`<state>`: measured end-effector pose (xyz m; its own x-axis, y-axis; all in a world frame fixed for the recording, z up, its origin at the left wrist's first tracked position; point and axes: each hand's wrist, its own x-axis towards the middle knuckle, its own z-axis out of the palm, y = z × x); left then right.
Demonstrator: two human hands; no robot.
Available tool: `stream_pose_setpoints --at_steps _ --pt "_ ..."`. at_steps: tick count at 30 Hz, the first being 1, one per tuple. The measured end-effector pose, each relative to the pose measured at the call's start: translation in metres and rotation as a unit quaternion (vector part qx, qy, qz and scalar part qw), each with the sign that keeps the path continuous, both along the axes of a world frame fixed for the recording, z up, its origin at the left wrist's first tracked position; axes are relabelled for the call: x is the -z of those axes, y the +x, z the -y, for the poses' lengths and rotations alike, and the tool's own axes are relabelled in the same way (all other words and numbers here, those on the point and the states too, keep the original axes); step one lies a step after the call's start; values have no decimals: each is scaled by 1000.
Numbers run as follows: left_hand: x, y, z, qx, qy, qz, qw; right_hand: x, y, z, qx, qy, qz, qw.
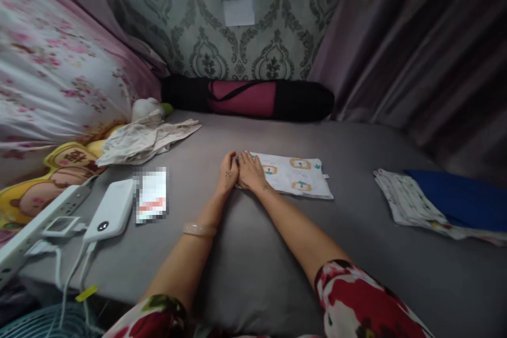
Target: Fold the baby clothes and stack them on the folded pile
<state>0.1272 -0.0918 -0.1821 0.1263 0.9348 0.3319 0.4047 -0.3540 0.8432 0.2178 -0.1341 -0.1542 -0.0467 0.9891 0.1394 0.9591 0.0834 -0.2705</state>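
Observation:
A folded white cloth [283,174] printed with orange and green pictures lies flat on the grey bed sheet, a small tag at its right edge. My right hand [252,171] rests palm down on the cloth's left end, fingers stretched out and holding nothing. Beside it, my left hand [228,173] stands on its side against the cloth's left edge, uncurled, with its fingers partly hidden. The two hands touch or nearly touch at the fingers. A pale bangle [199,229] circles my left wrist.
Folded patterned cloths [400,198] and a blue cloth [459,198] lie at right. At left are a crumpled cloth [138,140], a blurred packet [152,195], a white power bank [111,210] with cables and a power strip [47,222]. A black-and-maroon long bag [245,99] lines the wall.

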Motion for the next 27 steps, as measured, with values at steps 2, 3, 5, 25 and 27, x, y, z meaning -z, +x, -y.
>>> stream_pose_setpoints --at_steps 2,3,5,25,27 --pt "0 -1 0 -2 7 -9 1000 -4 6 -1 5 -10 -54 999" --pt "0 -2 0 -5 10 -16 1000 -8 11 0 13 -12 -83 996" --pt "-2 -3 -1 -5 10 -40 999 -17 28 8 34 -3 -124 992" --pt "-30 60 45 225 129 -477 840 -16 152 87 99 -66 12 993" --pt "-32 51 40 174 125 -471 856 -16 162 93 133 -44 20 990"
